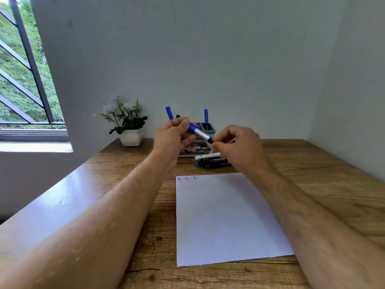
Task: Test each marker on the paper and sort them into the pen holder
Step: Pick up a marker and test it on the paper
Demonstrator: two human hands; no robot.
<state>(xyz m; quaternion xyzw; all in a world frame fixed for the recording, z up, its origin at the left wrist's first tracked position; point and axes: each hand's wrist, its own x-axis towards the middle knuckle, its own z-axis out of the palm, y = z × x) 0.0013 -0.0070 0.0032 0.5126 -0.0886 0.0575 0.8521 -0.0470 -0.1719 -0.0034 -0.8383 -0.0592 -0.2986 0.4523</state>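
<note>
Currently both hands up over the far end of the desk (312,184), in front of the pen holder (208,127). Left hand (174,138) wrapped shut around the blue end of a marker (198,132); silver barrel and dark tip stick out toward the right and slightly down. Right hand (235,144) curled, fingertips meeting at that dark tip. Cannot tell whether it pinches a cap or only touches the nib.

Key relation: marker's long axis runs left-high to right-low, between the two hands, tip end pointing at the right hand. Likely step: uncapping or recapping, judged from hand posture only.

Paper (225,222) lies flat nearer the body, below both hands, three small blue scribbles (187,178) at its far left corner. Rest of sheet blank.

Pen holder against the wall, two blue markers (205,115) standing upright in it. Loose pile of markers (210,159) on the desk just in front, under the right hand.

Surface: wood-grain desk, some glare at left edge. Potted plant (129,126) far left, window (23,69) beyond. Plain pale walls.
</note>
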